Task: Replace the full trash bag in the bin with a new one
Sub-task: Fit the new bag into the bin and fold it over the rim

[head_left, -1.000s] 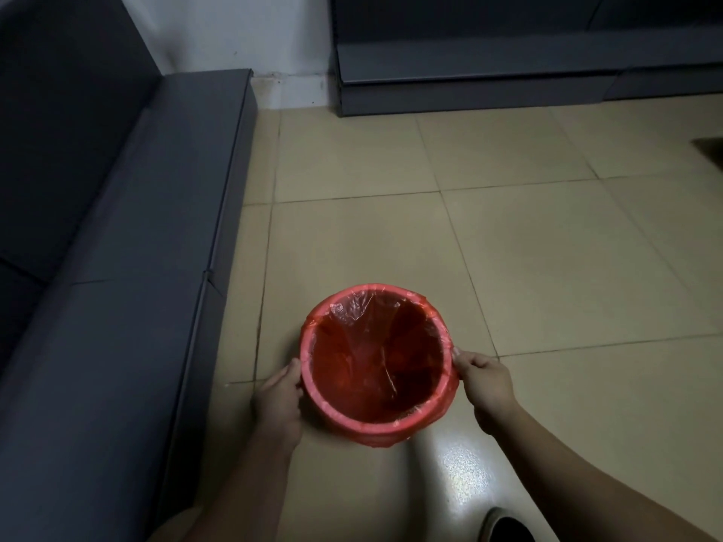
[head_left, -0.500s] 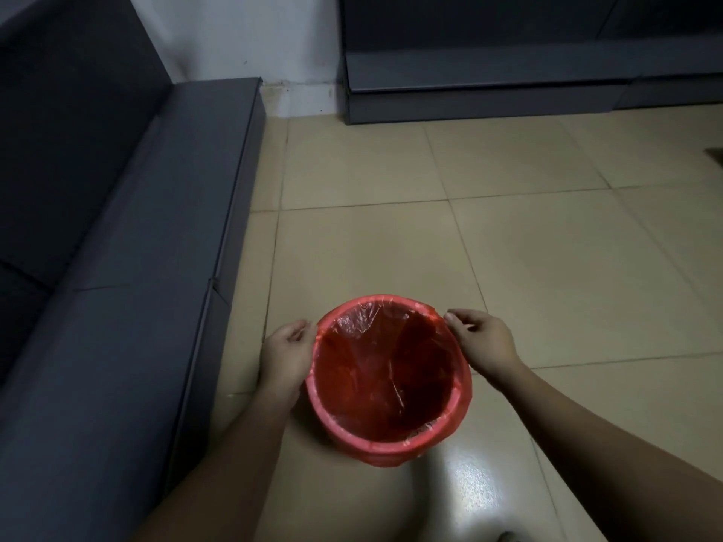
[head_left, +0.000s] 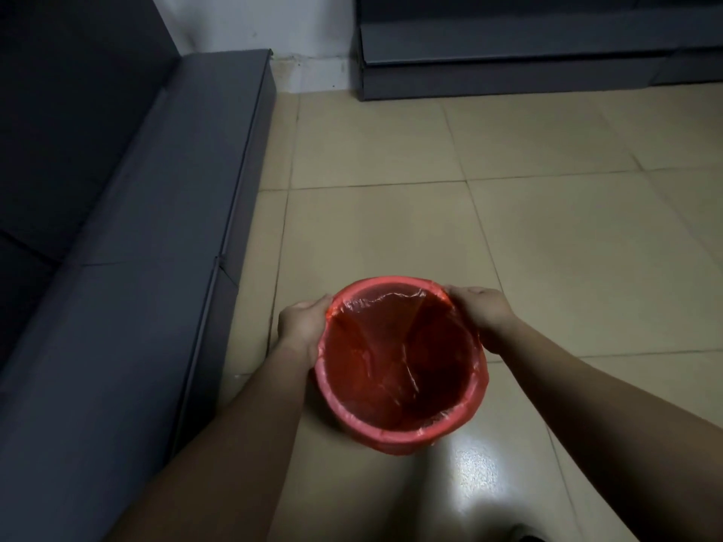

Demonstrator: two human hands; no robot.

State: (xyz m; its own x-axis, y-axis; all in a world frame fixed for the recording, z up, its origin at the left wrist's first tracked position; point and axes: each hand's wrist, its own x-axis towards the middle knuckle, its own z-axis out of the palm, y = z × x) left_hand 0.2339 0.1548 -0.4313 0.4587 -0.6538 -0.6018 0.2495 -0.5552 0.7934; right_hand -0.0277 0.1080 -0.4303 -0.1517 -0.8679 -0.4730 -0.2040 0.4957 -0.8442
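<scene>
A small round red bin point(head_left: 395, 438) stands on the tiled floor, lined with a thin red trash bag point(head_left: 403, 357) whose edge is folded over the rim. Nothing shows inside the bag. My left hand point(head_left: 303, 326) presses on the bag at the bin's far-left rim. My right hand point(head_left: 483, 312) grips the bag edge at the far-right rim. Both forearms reach in from the bottom of the view.
A dark grey sofa point(head_left: 129, 248) runs along the left side, close to the bin. A dark low cabinet point(head_left: 528, 52) lines the far wall. Beige floor tiles point(head_left: 567, 248) spread to the right, with a bright glare patch near the bin.
Both hands have slid along the rim from the near sides to the far side of the bin. The view has shifted, so the bin sits lower in frame.
</scene>
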